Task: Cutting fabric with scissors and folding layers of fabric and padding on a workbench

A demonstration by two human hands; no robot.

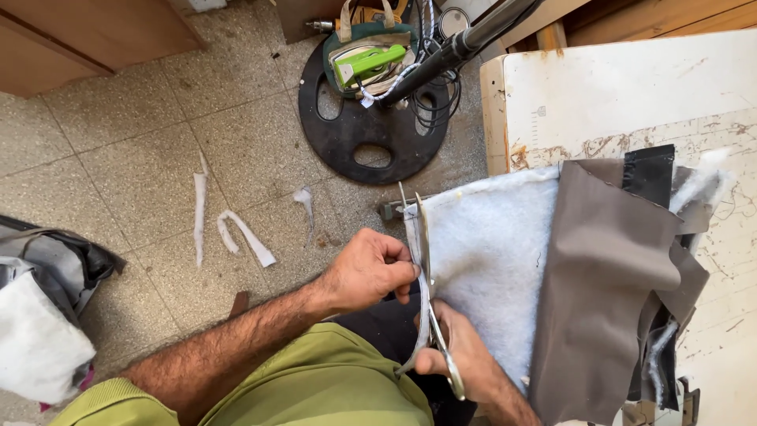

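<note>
My right hand grips a pair of metal scissors, blades pointing away from me along the left edge of a sheet of white padding. My left hand pinches that same edge, beside the blades, holding a thin trimmed strip. A piece of brown fabric lies folded over the padding's right part, with black material under its far edge. The padding and fabric rest on a worn white worktable and hang over its near-left corner.
White padding offcuts lie on the tiled floor. A black round stand base with a pole, cables and a bag holding a green tool sits ahead. A heap of grey and white material is at the left.
</note>
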